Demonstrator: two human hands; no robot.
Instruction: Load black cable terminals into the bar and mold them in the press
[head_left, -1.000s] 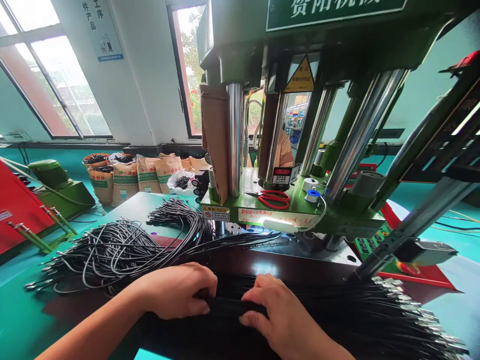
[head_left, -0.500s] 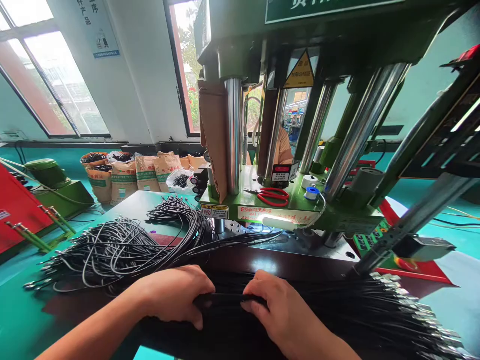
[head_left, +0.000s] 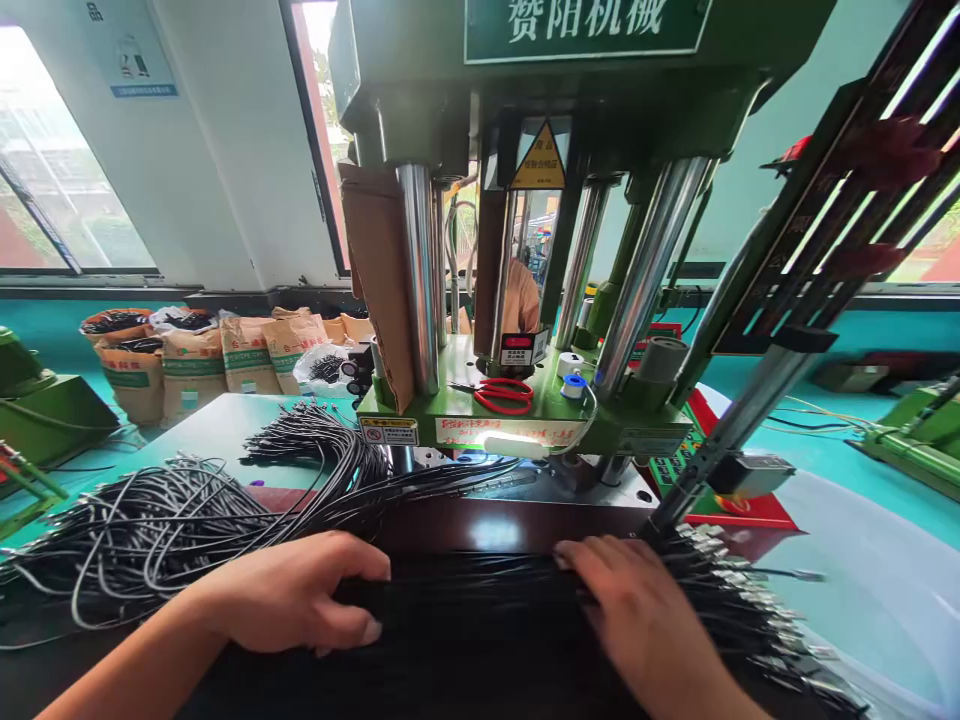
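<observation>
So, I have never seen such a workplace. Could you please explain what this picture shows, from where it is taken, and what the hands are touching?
The picture comes from a camera worn on a person's head, looking forward and down at that person's own two bare hands.

Both hands rest on a thick bundle of black cables lying across the teal work table. The left hand curls around the bundle, so it grips it. The right hand lies flat on top, fingers spread, near the cables' metal ends.

A second, looser pile of black cables lies further left.

Behind stands a green press machine with shiny steel columns. On its base lie red scissors and small tape rolls. Sacks stand by the windows, and another person is partly visible behind the machine.
</observation>
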